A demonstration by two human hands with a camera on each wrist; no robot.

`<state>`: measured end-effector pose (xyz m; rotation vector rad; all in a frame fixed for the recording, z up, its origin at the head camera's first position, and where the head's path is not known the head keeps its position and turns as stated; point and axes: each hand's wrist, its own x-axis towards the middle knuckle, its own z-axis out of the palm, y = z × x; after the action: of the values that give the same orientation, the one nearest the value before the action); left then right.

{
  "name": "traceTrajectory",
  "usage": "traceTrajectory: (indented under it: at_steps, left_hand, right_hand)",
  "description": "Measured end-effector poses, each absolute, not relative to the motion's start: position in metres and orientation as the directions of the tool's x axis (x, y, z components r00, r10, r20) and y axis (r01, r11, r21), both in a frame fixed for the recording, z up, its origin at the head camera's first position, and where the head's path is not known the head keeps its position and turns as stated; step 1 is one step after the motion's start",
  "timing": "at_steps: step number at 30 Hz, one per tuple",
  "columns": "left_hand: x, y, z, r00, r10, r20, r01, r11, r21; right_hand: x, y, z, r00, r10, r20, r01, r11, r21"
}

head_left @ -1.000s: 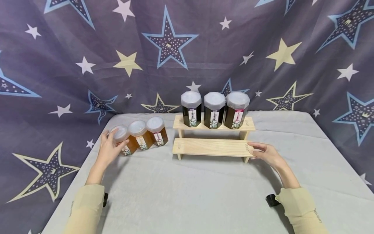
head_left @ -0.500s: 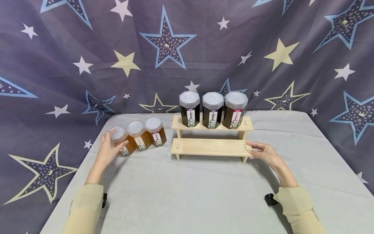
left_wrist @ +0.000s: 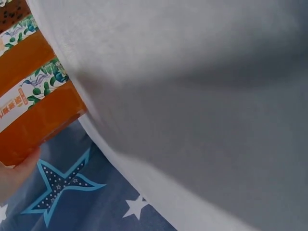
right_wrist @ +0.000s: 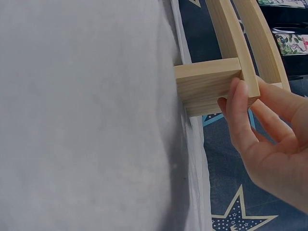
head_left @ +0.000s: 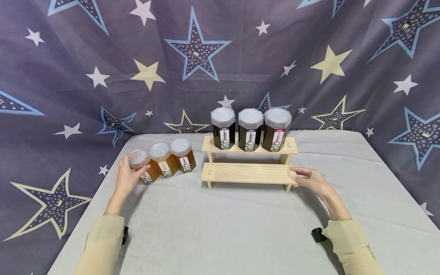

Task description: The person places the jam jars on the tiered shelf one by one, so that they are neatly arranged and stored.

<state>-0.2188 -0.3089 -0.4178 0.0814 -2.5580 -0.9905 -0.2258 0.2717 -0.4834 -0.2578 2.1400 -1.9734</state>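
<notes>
Evidently smooth, clear-walled, faceted containers: the leftmost amber jar (head_left: 153, 169) stood on the cloth at the left end of a slanting row, its whitish translucent lid (head_left: 140, 156) octagonal, its label (left_wrist: 36, 92) white with printed green leaves. The left hand (head_left: 126, 177) gripped this jar, thumb at the front, fingers curled round the lid side. Beside it, close-set, stood the middle amber jar (head_left: 165, 164) and the darker amber jar (head_left: 187, 160). Well to their right, the front shelf (head_left: 247, 173), pale wood, straight-grained, a flat plank on short legs; the right hand (head_left: 313, 182) pinched its right end between thumb and fingers. Just behind it, the rear shelf (head_left: 292, 146), of like wood, bore the dark jars (head_left: 250, 133), upright in line. Surface: a pale grey tablecloth (head_left: 220, 225), matt, lightly creased. Beyond hung a purple-grey curtain (head_left: 240, 61) printed with stars, some outlined, some plain. Cream sleeves (head_left: 350, 240) covered both forearms. Count: three amber jars, three dark ones, six lids, two shelves, two hands.
</notes>
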Motion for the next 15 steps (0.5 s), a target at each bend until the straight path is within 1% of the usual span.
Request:
traceTrajectory:
  at_steps: [7,15]
  left_hand:
    - [-0.222,-0.307,-0.419,-0.888,-0.252,0.386,0.077,0.744,0.664]
    - [-0.224,-0.311,-0.419,-0.857,-0.283,0.430,0.087,0.744,0.663]
  right_hand:
    - [-0.217,0.267,-0.469,-0.950,-0.312,0.017,-0.057,0.121,-0.991]
    - [-0.212,0.261,-0.459,-0.959,-0.281,-0.016,-0.025,0.142,-0.990]
